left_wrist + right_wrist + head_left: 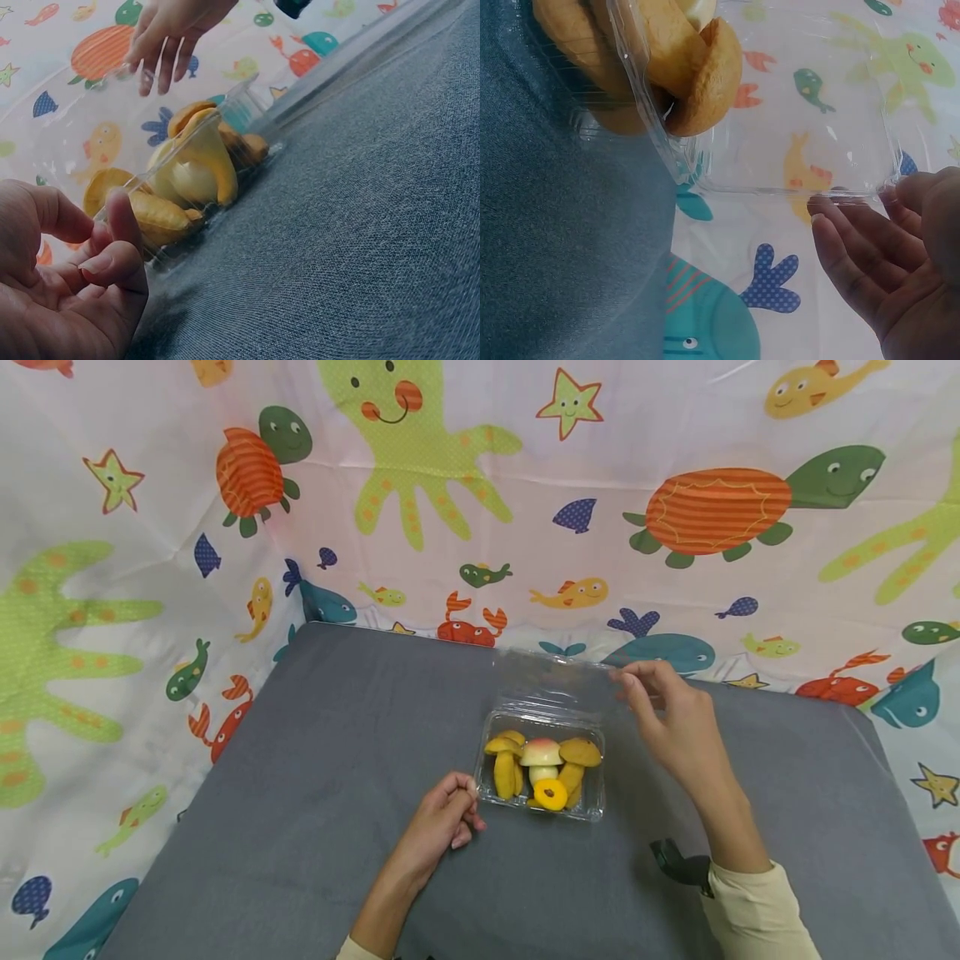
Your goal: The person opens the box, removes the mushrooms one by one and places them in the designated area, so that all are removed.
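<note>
A clear plastic clamshell box (595, 812) sits on the grey table with its lid (555, 678) raised toward the back. Inside are several mushrooms: yellow-brown ones (506, 775) (578, 752) at the sides, a pale one with a reddish cap (541, 752) in the middle, and a bright yellow round piece (551, 794) in front. My left hand (441, 817) pinches the box's near-left rim between thumb and finger, other fingers curled. With thumb and fingertips, my right hand (670, 720) holds a corner of the lid, as the right wrist view shows.
The grey cloth-covered table (330, 752) spreads around the box. A curtain with sea animals (450, 435) hangs along the back and sides of it. A dark strap-like piece (681, 864) sticks out at the right sleeve (757, 910).
</note>
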`<action>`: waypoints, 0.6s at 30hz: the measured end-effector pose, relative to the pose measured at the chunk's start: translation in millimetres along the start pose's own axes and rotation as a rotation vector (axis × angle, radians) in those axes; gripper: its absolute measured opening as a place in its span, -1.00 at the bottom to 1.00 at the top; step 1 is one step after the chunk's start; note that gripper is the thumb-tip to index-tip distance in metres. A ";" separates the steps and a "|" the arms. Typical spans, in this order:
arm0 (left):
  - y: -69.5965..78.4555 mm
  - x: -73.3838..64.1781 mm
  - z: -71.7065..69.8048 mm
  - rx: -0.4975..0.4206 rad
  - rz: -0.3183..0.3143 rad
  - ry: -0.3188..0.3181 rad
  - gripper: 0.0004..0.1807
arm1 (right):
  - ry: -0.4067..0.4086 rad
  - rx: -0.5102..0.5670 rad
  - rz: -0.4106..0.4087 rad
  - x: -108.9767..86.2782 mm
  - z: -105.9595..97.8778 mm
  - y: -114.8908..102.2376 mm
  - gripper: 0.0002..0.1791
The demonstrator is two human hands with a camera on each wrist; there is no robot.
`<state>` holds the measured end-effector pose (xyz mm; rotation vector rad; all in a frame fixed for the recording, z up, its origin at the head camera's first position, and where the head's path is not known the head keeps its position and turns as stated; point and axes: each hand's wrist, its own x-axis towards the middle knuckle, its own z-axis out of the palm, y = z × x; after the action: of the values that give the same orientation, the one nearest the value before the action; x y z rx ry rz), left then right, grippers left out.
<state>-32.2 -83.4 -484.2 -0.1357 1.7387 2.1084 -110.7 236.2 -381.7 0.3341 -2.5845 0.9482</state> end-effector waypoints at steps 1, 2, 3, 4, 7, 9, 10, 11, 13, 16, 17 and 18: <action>-0.1 -0.1 -0.1 0.000 0.000 -0.003 -0.93 | 0.000 0.001 0.004 0.6 0.5 0.5 -0.74; -0.1 -0.2 -0.2 0.000 -0.001 -0.005 -0.93 | 0.000 0.004 0.007 1.2 1.0 1.0 -0.74; -0.1 -0.4 -0.3 0.000 0.000 -0.007 -0.93 | 0.001 0.007 0.011 1.7 1.7 1.4 -0.75; -0.3 -0.4 -0.5 0.001 -0.002 -0.009 -0.93 | 0.001 0.010 0.014 2.1 2.4 1.9 -0.75; -0.4 -0.6 -0.8 0.002 0.000 -0.012 -0.93 | -0.002 0.021 0.026 2.8 5.1 3.8 -0.73; -0.5 -0.8 -1.0 0.002 0.002 -0.010 -0.93 | -0.005 0.024 0.044 3.2 7.1 5.1 -0.72; -0.6 -0.8 -1.1 0.003 0.002 -0.009 -0.93 | -0.006 0.025 0.056 3.6 8.2 6.1 -0.71; -0.6 -0.9 -1.2 0.002 0.002 -0.008 -0.93 | -0.007 0.029 0.069 4.1 9.2 6.8 -0.71; -0.7 -0.9 -1.3 0.002 0.002 -0.006 -0.93 | -0.010 0.035 0.097 5.5 11.1 7.9 -0.70; 0.0 -1.0 -1.1 -0.002 0.003 -0.006 -0.93 | -0.012 0.038 0.125 7.3 13.5 9.6 -0.66; 0.1 -0.9 -1.1 -0.003 0.003 -0.007 -0.93 | -0.012 0.037 0.134 7.6 14.1 9.9 -0.65; 0.2 -0.7 -1.0 -0.004 0.002 -0.008 -0.93 | -0.013 0.035 0.141 7.7 14.7 10.2 -0.63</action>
<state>-31.7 -84.5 -483.9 -0.1267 1.7315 2.1110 -124.9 233.4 -394.8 0.1698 -2.6336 1.0439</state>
